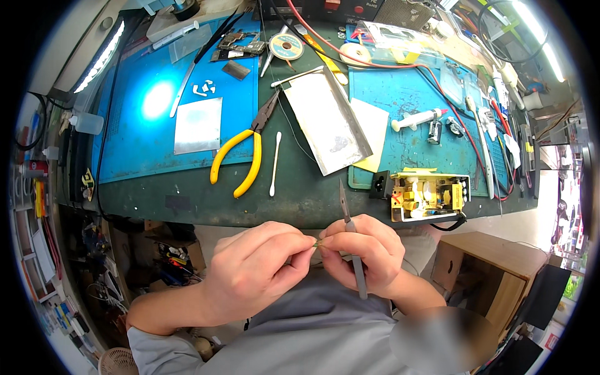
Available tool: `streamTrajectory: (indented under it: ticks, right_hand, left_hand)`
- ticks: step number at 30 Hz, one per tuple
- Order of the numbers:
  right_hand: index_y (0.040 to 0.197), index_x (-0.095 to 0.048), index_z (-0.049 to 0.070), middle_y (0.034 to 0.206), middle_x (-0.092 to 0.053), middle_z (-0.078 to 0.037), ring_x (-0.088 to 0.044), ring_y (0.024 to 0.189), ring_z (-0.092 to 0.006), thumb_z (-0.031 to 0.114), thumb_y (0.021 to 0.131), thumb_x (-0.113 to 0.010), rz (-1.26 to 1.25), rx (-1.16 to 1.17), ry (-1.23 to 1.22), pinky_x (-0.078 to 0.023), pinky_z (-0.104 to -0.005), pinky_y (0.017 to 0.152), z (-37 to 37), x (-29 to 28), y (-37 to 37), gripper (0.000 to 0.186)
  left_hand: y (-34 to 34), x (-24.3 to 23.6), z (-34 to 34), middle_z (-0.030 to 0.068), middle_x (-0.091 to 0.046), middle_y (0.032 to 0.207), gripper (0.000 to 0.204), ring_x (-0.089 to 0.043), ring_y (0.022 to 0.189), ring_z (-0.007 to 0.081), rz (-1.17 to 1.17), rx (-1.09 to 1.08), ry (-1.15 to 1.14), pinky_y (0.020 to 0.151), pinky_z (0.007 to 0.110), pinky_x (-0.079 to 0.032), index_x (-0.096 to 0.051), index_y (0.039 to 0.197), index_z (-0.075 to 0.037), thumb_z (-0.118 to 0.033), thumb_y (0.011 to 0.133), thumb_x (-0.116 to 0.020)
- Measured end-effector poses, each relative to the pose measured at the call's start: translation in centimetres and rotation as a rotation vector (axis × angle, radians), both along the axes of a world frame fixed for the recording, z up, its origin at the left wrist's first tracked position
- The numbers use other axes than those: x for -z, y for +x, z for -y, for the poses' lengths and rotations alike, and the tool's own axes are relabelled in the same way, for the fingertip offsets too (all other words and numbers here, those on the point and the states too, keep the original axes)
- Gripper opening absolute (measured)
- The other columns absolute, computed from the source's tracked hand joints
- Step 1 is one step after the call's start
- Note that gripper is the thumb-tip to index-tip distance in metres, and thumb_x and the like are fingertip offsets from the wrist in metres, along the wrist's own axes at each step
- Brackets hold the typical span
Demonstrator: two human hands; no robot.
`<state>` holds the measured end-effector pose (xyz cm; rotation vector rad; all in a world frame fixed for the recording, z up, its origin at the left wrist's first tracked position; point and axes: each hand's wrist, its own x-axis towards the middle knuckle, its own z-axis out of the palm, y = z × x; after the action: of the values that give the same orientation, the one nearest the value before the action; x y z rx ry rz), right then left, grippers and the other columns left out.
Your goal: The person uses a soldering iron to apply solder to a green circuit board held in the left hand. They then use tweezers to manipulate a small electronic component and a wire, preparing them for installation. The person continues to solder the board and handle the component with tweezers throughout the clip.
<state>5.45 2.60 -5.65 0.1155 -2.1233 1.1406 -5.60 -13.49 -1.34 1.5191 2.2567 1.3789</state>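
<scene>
Just in front of the bench edge, my two hands meet with their fingertips almost touching. My left hand [259, 269] is closed in a pinch on a tiny greenish piece [317, 244], too small to name and mostly hidden by the fingers. A grey scalpel [359, 275] lies through the fingers of my right hand [369, 253], its blade pointing up toward the bench. The thumb and forefinger of that hand also pinch at the tiny piece. Nearest on the bench are yellow-handled pliers [257, 155], a cotton swab [275, 164] and an opened yellow circuit module [430, 196].
Blue mats [134, 147] cover parts of the dark green bench [250, 212]. On it lie a metal tray [325, 119], a metal plate [198, 126], a solder wick spool [285, 47], tweezers [187, 81] and a syringe [417, 119]. A red cable [400, 66] crosses the right side. A wooden cabinet [494, 253] stands below.
</scene>
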Motion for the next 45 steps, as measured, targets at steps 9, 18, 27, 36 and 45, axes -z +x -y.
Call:
streamTrajectory:
  ticks: [9, 18, 27, 36, 45]
  right_hand:
    - [0.095, -0.068, 0.001, 0.085, -0.069, -0.009, -0.066, 0.066, -0.0216, -0.004, 0.069, -0.078, -0.006, 0.001, 0.004, -0.053, -0.0297, 0.056, 0.0, 0.2, 0.0, 0.029]
    - [0.116, -0.067, -0.004, 0.098, -0.068, -0.015, -0.067, 0.075, -0.0244, 0.023, 0.091, -0.072, -0.031, -0.158, 0.123, -0.054, -0.0332, 0.06, -1.3, 0.4, 1.1, 0.038]
    - [0.11, -0.072, -0.004, 0.098, -0.071, -0.013, -0.069, 0.073, -0.0207, 0.007, 0.075, -0.082, -0.106, -0.123, 0.157, -0.055, -0.0295, 0.056, -0.9, 1.1, 0.3, 0.038]
    - [0.109, -0.072, -0.004, 0.097, -0.071, -0.012, -0.069, 0.072, -0.0204, 0.003, 0.072, -0.081, -0.098, -0.112, 0.162, -0.056, -0.0299, 0.057, -0.8, 1.1, 0.3, 0.038]
    - [0.109, -0.072, -0.003, 0.097, -0.071, -0.011, -0.069, 0.073, -0.0207, 0.002, 0.072, -0.081, -0.094, -0.114, 0.154, -0.056, -0.0302, 0.058, -0.9, 0.9, 0.3, 0.039]
  left_hand:
    - [0.0, -0.2, 0.0, 0.0068, -0.069, 0.082, 0.02, -0.067, 0.065, 0.0191, 0.041, 0.005, -0.026, 0.055, 0.028, -0.054, -0.068, 0.09, -0.003, 0.003, 0.074, -0.078]
    - [-2.1, -1.6, 0.3, 0.0089, -0.068, 0.092, 0.011, -0.071, 0.079, 0.016, 1.434, -0.112, -0.131, 0.056, 0.026, -0.059, -0.062, 0.104, 0.002, -0.007, 0.097, -0.062]
    - [-2.3, -1.4, 0.3, 0.0095, -0.067, 0.089, 0.012, -0.07, 0.077, 0.0149, 1.527, -0.136, -0.063, 0.053, 0.027, -0.057, -0.062, 0.103, 0.002, -0.008, 0.098, -0.062]
    - [-2.3, -1.4, 0.3, 0.0101, -0.068, 0.089, 0.011, -0.07, 0.077, 0.015, 1.543, -0.14, -0.052, 0.052, 0.026, -0.057, -0.062, 0.102, 0.002, -0.009, 0.098, -0.062]
    - [-2.3, -1.3, 0.4, 0.01, -0.068, 0.089, 0.012, -0.07, 0.076, 0.015, 1.56, -0.135, -0.055, 0.053, 0.026, -0.057, -0.062, 0.103, 0.002, -0.009, 0.098, -0.062]
